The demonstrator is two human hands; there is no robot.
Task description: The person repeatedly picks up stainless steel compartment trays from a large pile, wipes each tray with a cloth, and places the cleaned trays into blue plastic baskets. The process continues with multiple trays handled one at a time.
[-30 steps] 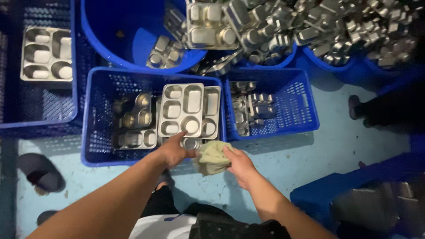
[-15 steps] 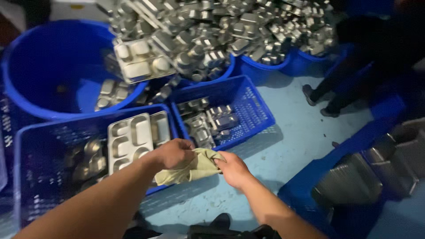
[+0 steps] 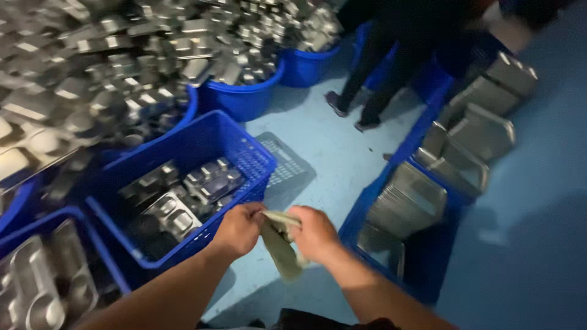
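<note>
Both hands clamped on pale cloth (image 3: 282, 244): left hand (image 3: 239, 229) and right hand (image 3: 315, 232) pinch top edge between them, equally near. Cloth hangs down, long axis vertical, above pale blue floor (image 3: 324, 146), beside blue crate (image 3: 183, 183) of steel trays.

1. From my feed I see no packages, labels, signs or screens anywhere, from twelve o'clock round to six.
</note>
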